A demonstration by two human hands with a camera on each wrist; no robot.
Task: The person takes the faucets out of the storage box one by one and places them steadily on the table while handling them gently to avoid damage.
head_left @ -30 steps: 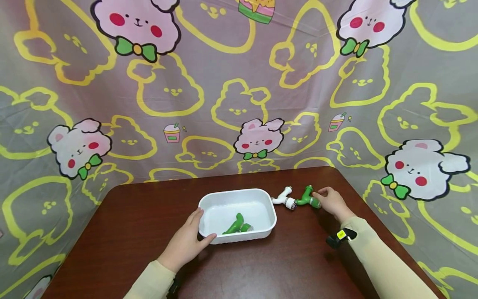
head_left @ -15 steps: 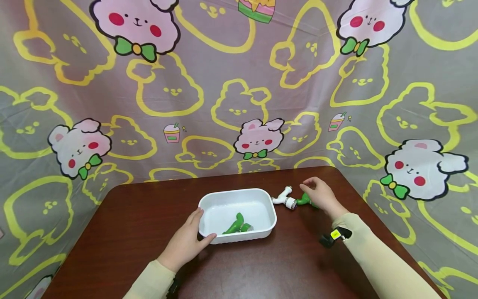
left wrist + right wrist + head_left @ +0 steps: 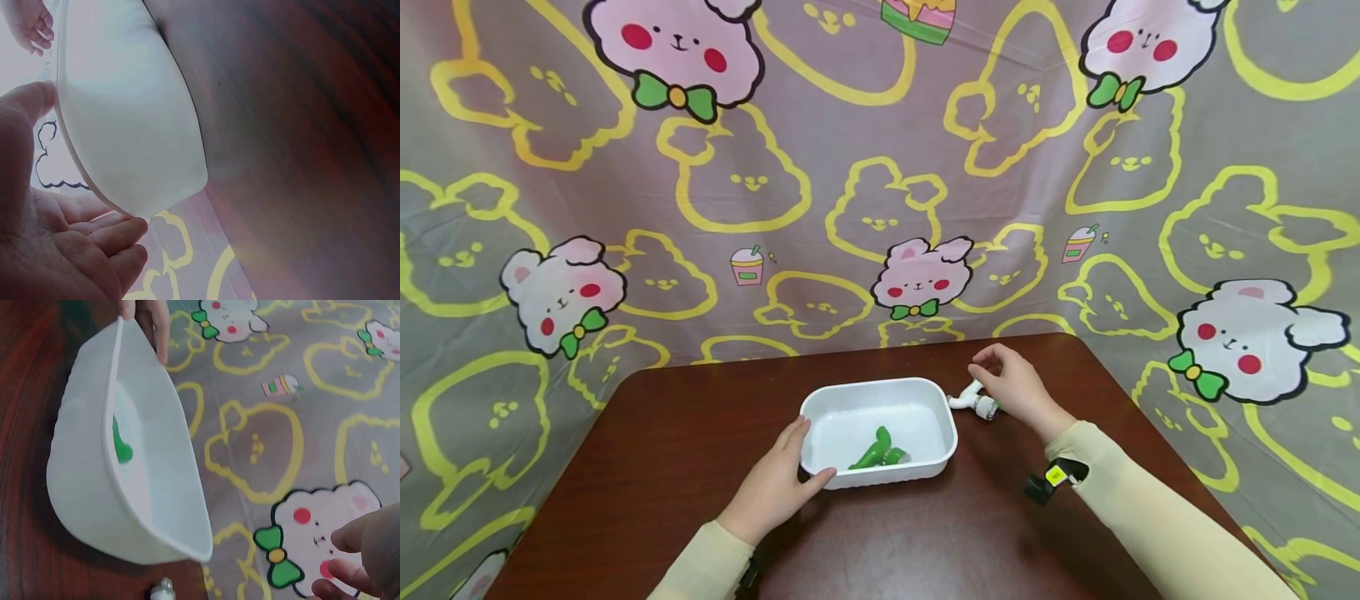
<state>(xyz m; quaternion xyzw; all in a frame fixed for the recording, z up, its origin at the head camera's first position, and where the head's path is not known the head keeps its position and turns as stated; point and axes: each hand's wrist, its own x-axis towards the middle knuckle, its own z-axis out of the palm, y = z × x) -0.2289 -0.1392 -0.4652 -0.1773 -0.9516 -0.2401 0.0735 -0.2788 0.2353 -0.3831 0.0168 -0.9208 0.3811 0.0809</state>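
My left hand (image 3: 772,486) holds the left end of a white plastic tub (image 3: 943,467), thumb at the near rim and fingers round the corner. Inside the tub lies a green tap (image 3: 874,450), toward its near side. My right hand (image 3: 1017,390) is above a white tap (image 3: 966,401) just right of the tub, fingers loosely bent and nothing between them. That hand mostly hides a second green tap. In the right wrist view, the fingers (image 3: 350,575) hang apart from the tub, and only the metal end of the white tap (image 3: 164,591) shows.
A dark brown wooden table (image 3: 880,542) carries everything. A patterned cloth (image 3: 820,208) with rabbit faces hangs behind and along both sides of it. A black wrist camera (image 3: 1051,481) sits at the right sleeve.
My right hand has moved left, away from the green tap on the table to over the white tap. My left hand, the tub and the tap inside stay in place.
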